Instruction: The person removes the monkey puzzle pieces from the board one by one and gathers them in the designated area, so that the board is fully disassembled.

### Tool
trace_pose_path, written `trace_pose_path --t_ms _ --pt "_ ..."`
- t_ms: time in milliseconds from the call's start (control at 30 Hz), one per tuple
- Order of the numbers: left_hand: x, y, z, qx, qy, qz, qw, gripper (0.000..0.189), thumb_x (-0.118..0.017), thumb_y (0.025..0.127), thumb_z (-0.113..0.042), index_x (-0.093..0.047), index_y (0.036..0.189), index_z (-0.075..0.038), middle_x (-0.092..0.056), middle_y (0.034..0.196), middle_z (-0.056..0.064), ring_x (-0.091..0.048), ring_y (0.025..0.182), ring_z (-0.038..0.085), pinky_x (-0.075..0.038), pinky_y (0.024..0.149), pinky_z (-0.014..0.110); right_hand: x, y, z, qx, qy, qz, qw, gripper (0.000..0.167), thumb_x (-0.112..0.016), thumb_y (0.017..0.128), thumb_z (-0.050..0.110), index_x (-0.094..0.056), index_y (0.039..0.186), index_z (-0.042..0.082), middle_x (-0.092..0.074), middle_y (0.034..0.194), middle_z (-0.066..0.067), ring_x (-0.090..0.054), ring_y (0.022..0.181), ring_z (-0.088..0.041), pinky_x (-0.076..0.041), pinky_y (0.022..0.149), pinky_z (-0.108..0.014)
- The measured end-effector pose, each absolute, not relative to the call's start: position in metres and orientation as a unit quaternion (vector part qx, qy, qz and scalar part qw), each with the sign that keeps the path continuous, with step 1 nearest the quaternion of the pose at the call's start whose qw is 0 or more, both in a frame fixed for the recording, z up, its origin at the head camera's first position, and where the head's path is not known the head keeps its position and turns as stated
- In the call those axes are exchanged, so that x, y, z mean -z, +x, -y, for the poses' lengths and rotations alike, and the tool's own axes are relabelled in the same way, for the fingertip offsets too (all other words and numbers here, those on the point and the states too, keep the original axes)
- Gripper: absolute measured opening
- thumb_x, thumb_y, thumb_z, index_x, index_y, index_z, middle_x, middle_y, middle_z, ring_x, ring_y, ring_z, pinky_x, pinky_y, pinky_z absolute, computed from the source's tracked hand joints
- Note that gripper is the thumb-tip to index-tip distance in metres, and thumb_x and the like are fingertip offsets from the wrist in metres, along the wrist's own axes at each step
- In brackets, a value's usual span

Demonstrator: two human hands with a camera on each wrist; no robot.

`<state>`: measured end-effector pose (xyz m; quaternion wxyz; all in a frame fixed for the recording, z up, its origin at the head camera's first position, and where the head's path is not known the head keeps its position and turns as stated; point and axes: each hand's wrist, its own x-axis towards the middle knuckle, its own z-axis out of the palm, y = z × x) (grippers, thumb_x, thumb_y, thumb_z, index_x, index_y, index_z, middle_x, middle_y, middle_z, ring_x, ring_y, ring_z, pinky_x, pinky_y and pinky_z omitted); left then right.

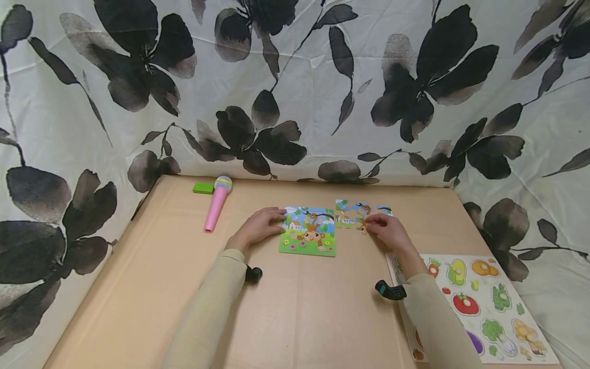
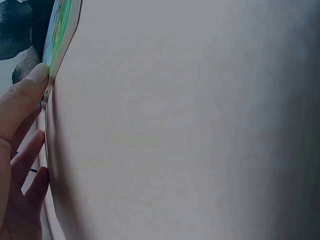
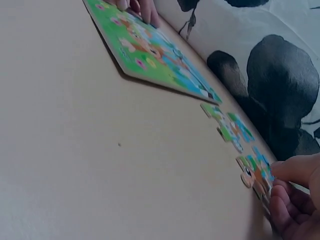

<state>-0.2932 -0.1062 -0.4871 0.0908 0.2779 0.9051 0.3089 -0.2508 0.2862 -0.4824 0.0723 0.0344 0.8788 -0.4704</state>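
A monkey-picture puzzle board [image 1: 307,233] lies on the table in the head view. My left hand [image 1: 262,225] holds its left edge. In the left wrist view the thumb [image 2: 37,75] sits on the board's edge, and other fingers touch the table. To the right of the board are loose jigsaw pieces [image 1: 343,206] with parts of a similar picture. My right hand [image 1: 389,230] is over them. In the right wrist view its thumb and fingers pinch a jigsaw piece [image 3: 257,172] at the edge, partly hiding it.
A pink toy microphone [image 1: 216,207] lies at the back left, touching a green block [image 1: 203,188]. At the front right a vegetable picture board [image 1: 479,279] lies partly under the right forearm. A floral cloth [image 1: 318,92] hangs behind the table.
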Motion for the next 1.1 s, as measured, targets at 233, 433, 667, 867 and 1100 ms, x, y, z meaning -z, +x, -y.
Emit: trace_pose_path --t_ms 233,433,667,867,1100 --pt "0.488 -0.293 0.106 -0.312 0.276 -0.905 0.092 0.045 -0.071 0.091 -0.028 -0.064 0.13 -0.006 -0.05 0.146 0.003 -0.035 0.141 0.024 -0.025 0.118 0.044 0.474 -0.25 -0.262 0.492 0.0 -0.868 0.068 0.036 -0.056 0.101 0.018 -0.058 0.13 -0.004 -0.059 0.125 -0.022 -0.061 0.109 -0.033 -0.053 0.092 -0.039" --pt "0.487 -0.293 0.106 -0.31 0.274 -0.905 0.096 0.045 -0.07 0.091 -0.028 -0.063 0.13 -0.005 -0.049 0.147 0.004 -0.034 0.142 0.025 -0.024 0.118 0.044 0.47 -0.249 -0.228 0.487 -0.037 -0.868 0.09 0.037 -0.058 0.1 0.022 -0.059 0.13 0.001 -0.062 0.126 -0.016 -0.058 0.115 -0.03 -0.046 0.099 -0.043" --pt "0.485 -0.293 0.106 -0.311 0.271 -0.905 0.104 0.046 -0.07 0.092 -0.028 -0.063 0.131 -0.006 -0.049 0.147 0.003 -0.034 0.142 0.024 -0.024 0.118 0.043 0.47 -0.247 -0.191 0.519 -0.047 -0.846 0.109 0.038 -0.06 0.098 0.02 -0.058 0.131 0.001 -0.061 0.125 -0.014 -0.058 0.116 -0.029 -0.046 0.1 -0.043" --pt "0.486 -0.293 0.106 -0.307 0.276 -0.905 0.1 0.046 -0.07 0.091 -0.028 -0.063 0.131 -0.005 -0.049 0.147 0.003 -0.035 0.141 0.024 -0.025 0.118 0.043 0.477 -0.247 -0.177 0.509 -0.026 -0.854 0.102 0.034 -0.061 0.098 0.017 -0.06 0.128 0.003 -0.062 0.122 -0.012 -0.059 0.111 -0.027 -0.048 0.095 -0.041" --pt "0.487 -0.294 0.106 -0.307 0.275 -0.906 0.097 0.045 -0.07 0.091 -0.029 -0.064 0.13 -0.006 -0.049 0.147 0.003 -0.035 0.141 0.024 -0.025 0.118 0.043 0.487 -0.25 -0.175 0.489 -0.016 -0.869 0.08 0.032 -0.066 0.093 0.014 -0.065 0.123 0.004 -0.064 0.113 -0.011 -0.059 0.098 -0.024 -0.049 0.083 -0.036"
